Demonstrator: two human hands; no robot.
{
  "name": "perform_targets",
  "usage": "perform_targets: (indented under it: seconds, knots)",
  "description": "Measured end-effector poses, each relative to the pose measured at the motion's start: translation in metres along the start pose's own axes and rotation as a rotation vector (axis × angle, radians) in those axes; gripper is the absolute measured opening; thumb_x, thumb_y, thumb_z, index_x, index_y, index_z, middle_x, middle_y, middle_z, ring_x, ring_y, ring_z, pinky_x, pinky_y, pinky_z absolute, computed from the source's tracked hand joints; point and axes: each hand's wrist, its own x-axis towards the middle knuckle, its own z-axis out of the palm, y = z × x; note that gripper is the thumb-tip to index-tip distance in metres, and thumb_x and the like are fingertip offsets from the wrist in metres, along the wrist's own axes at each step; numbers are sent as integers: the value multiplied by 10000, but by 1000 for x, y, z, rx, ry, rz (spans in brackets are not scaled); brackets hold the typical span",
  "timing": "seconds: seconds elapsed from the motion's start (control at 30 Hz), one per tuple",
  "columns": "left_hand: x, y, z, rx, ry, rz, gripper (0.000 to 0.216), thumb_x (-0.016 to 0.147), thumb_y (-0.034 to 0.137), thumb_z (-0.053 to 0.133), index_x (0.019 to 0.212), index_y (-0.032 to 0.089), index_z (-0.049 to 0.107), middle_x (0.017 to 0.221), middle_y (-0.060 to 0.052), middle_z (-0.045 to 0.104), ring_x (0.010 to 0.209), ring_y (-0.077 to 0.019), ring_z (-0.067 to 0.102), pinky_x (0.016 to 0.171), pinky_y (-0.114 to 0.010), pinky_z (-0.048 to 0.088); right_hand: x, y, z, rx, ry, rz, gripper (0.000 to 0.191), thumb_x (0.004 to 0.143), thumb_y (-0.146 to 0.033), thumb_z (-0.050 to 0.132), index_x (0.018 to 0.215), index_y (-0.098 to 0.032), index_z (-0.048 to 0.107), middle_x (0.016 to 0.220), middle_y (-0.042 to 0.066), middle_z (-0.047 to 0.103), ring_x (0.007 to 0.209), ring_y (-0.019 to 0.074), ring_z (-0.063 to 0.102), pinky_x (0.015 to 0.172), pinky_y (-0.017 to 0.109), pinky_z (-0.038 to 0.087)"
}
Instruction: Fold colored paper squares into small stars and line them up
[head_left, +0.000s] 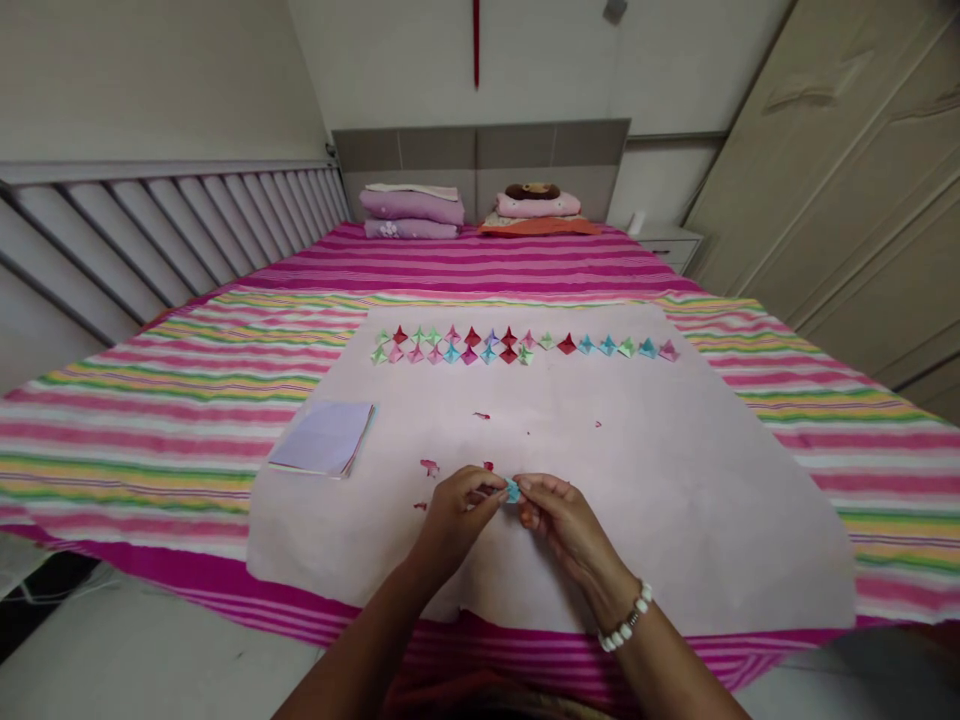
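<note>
Small blue paper piece (pixel 513 490) is sitting between the two grips, over the pale sheet (pixel 675 500), left hand (pixel 459 505) and right hand (pixel 566 517) pinching its opposite sides, neither lying clearly nearer, its long axis being too small to read.

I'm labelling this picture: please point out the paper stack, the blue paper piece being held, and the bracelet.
Paper stack (pixel 322 438), head view: middle of its top sheet.
Blue paper piece (pixel 513 491), head view: its exposed middle.
Bracelet (pixel 625 631), head view: one of its white beads.
</note>
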Motion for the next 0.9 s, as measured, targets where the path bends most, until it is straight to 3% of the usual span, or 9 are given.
perform_targets:
  seconds: [0.1,0.3,0.63,0.9]
  knots:
    - [4,-3,1,-29,10,-29,103,794,234,627,827,193,716,871,-51,679,816,-174,638,735,-279,516,4,0,-5,-166,13,-103,275,648,-373,792,803,-155,731,521,-15,597,471,110,499,497,252,386]
    - [15,-11,1,29,58,20,97,802,236,619,775,186,698,856,-55,677,812,-177,644,739,-285,530,15,0,-11,-561,7,-549,136,718,-322,736,801,-215,746,871,54,634,704,164,553,626,301,441]
    - [31,-40,11,212,65,173,117,832,179,544,821,200,658,881,-48,688,862,-182,627,760,-302,503,40,15,-15,-797,-34,-696,139,852,-236,557,739,-203,632,771,42,606,722,185,571,647,303,457]
    - [34,-67,12,287,86,187,121,820,158,528,777,199,633,882,-60,678,892,-208,621,816,-349,489,51,35,-19,-833,-45,-729,143,867,-151,513,765,-207,596,793,43,583,751,193,555,682,315,451]
